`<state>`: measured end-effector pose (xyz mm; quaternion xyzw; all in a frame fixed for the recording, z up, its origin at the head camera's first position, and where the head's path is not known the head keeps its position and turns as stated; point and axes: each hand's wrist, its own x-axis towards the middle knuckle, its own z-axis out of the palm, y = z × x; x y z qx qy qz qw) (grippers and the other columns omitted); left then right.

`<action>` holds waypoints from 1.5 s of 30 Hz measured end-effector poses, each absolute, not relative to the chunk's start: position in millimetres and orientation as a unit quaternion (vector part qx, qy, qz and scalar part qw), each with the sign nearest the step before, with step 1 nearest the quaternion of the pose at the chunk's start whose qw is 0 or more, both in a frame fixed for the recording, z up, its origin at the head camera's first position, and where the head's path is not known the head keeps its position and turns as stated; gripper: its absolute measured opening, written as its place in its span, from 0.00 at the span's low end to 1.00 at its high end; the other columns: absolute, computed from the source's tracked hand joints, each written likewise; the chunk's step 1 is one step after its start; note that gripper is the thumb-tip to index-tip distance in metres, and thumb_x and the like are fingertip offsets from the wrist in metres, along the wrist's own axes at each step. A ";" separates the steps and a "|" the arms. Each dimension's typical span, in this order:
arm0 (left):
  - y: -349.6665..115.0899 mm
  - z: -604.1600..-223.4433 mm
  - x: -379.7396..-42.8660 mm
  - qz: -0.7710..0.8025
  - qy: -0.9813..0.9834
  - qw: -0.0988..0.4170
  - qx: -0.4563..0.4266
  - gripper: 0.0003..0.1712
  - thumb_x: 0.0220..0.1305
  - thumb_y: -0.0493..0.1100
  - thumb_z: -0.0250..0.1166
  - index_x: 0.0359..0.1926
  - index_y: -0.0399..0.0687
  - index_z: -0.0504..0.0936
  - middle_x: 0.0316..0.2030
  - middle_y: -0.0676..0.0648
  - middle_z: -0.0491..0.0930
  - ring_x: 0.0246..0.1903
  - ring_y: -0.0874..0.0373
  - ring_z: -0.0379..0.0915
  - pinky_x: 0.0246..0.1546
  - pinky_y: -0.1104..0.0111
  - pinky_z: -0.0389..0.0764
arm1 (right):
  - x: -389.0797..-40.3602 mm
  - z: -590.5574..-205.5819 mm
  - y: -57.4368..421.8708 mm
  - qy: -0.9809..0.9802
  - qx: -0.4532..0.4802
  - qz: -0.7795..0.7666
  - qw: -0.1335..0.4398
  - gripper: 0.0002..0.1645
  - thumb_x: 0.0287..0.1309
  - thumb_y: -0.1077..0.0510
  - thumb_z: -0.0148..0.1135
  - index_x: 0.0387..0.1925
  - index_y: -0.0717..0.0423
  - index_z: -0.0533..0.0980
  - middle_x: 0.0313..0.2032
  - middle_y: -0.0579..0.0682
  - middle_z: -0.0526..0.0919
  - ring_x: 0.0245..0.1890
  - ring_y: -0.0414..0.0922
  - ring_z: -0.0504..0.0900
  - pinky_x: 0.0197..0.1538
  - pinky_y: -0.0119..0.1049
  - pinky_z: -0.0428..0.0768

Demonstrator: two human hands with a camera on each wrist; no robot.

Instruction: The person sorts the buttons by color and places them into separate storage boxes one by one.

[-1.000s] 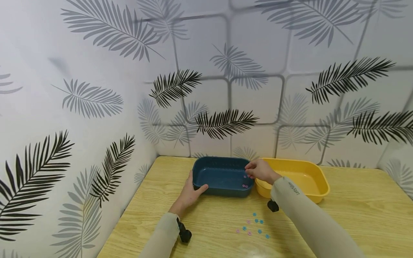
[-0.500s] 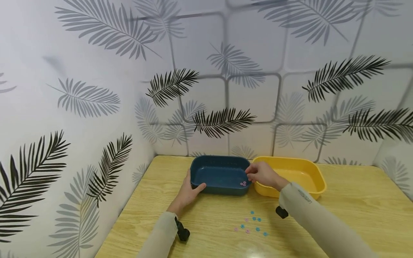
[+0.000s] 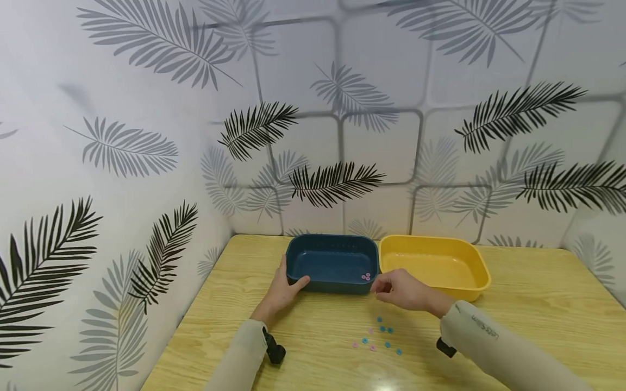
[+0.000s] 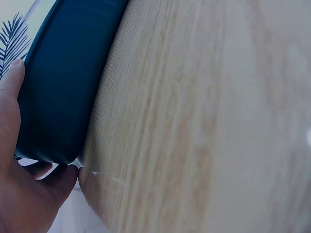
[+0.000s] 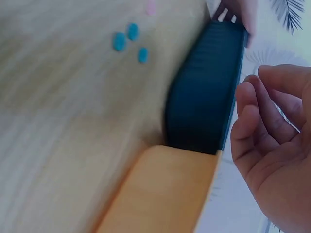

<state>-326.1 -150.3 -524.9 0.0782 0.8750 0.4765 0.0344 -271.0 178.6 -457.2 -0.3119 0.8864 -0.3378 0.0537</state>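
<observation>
My left hand (image 3: 280, 290) holds the left end of a dark blue plastic basin (image 3: 320, 286), thumb on its front wall, other fingers round the end. Three small pink button-like discs (image 3: 365, 277) lie in the basin's right front corner. My right hand (image 3: 403, 289) hovers in front of where the blue basin meets a yellow basin (image 3: 471, 290). In the right wrist view its fingers (image 5: 245, 128) are loosely bent, with nothing seen between them. On the table before the basins lie several blue discs (image 3: 388, 345) and a few pink discs (image 3: 373, 347).
Both basins stand side by side on a light wood-grain table (image 3: 313, 358), near the wall (image 3: 318, 136) with its leaf pattern. Another wall rises along the table's left edge. The right part of the table (image 3: 548, 304) shows bare wood.
My right hand has drawn back from over the blue basin's right end toward the front. A pink disc near its fingers was let go; three now lie together. The left hand keeps its hold.
</observation>
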 end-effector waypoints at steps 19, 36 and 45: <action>-150.2 -523.7 -325.6 0.474 0.876 0.030 0.083 0.56 0.64 0.57 0.61 0.74 0.49 0.31 0.73 0.37 0.36 0.71 0.41 0.35 0.64 0.45 0.49 | -239.3 -502.6 168.7 0.877 -0.407 -0.242 0.080 0.07 0.52 0.51 0.71 0.31 0.48 0.83 0.27 0.34 0.72 0.26 0.31 0.70 0.32 0.26 0.71; -149.4 -521.4 -322.9 0.477 0.874 0.025 0.085 0.56 0.64 0.57 0.61 0.74 0.46 0.31 0.73 0.37 0.37 0.70 0.41 0.36 0.65 0.45 0.49 | -234.7 -509.3 162.7 0.870 -0.418 -0.243 0.097 0.06 0.52 0.52 0.70 0.32 0.47 0.84 0.27 0.34 0.71 0.27 0.32 0.67 0.32 0.25 0.69; -149.1 -520.1 -322.1 0.481 0.872 0.030 0.082 0.56 0.64 0.57 0.61 0.74 0.48 0.31 0.73 0.38 0.36 0.71 0.41 0.35 0.64 0.44 0.48 | -234.4 -508.8 162.5 0.852 -0.449 -0.252 0.090 0.02 0.51 0.57 0.71 0.30 0.48 0.84 0.28 0.33 0.74 0.29 0.29 0.69 0.34 0.24 0.71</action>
